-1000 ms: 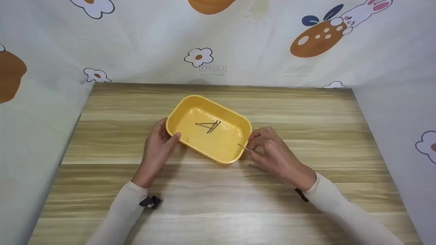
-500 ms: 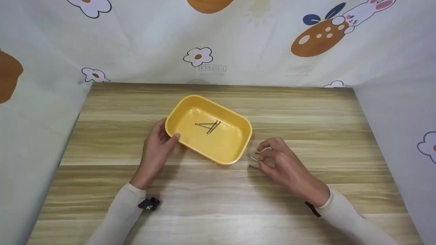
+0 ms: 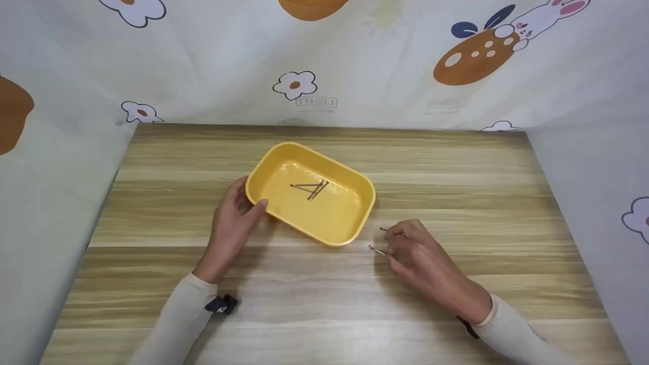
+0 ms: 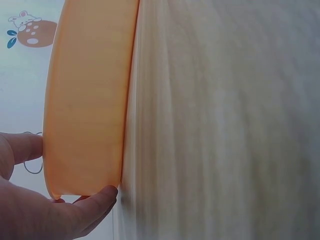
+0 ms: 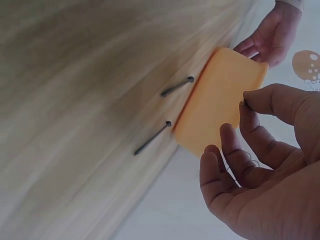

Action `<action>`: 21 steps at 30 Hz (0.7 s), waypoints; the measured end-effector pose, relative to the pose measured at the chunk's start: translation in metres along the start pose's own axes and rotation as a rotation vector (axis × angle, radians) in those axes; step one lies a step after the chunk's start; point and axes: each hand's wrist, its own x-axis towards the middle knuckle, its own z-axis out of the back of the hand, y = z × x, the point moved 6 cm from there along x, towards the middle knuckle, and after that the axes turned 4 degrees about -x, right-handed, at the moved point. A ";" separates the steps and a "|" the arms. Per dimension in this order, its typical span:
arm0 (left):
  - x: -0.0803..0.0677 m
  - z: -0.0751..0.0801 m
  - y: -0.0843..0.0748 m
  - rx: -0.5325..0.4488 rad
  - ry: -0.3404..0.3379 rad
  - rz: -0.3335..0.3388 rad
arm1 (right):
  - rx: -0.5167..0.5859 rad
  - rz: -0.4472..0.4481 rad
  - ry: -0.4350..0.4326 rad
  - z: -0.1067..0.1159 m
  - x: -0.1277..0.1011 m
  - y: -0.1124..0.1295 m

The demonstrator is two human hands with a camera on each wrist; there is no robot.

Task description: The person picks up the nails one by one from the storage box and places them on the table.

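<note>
Light striped wooden tabletop (image 3: 324,304), cartoon-print white cloth backdrop (image 3: 355,66) behind and at both sides, left hand (image 3: 230,223) gripping the shallow yellow plastic tray (image 3: 350,230) at its left end, three thin metal nails (image 3: 309,188) inside, right hand (image 3: 421,256) loosely curled, holding nothing, two loose nails (image 5: 165,112) just beside it on the wood, right of the tray

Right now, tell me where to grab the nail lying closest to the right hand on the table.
Pinch the nail near the middle of its thin shank, coming straight down from above with thumb and forefinger on either long side. It lies flat on the table, so nothing offers a grip from below. The right hand is beside it; the yellow tray stands clear, probably no obstacle.
</note>
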 end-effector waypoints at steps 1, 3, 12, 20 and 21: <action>0.000 0.000 0.000 -0.001 0.000 -0.001 | 0.000 0.001 0.001 -0.001 -0.001 0.000; 0.000 0.000 0.000 -0.003 0.000 -0.001 | -0.002 0.004 0.004 -0.003 -0.004 0.000; 0.001 0.000 0.001 0.019 -0.004 0.024 | 0.014 -0.026 0.045 -0.014 -0.013 -0.001; 0.001 0.000 0.000 0.013 -0.009 0.026 | 0.009 0.025 0.016 -0.022 -0.017 0.002; 0.001 0.000 0.000 0.009 -0.009 0.024 | 0.003 0.026 0.017 -0.023 -0.018 0.002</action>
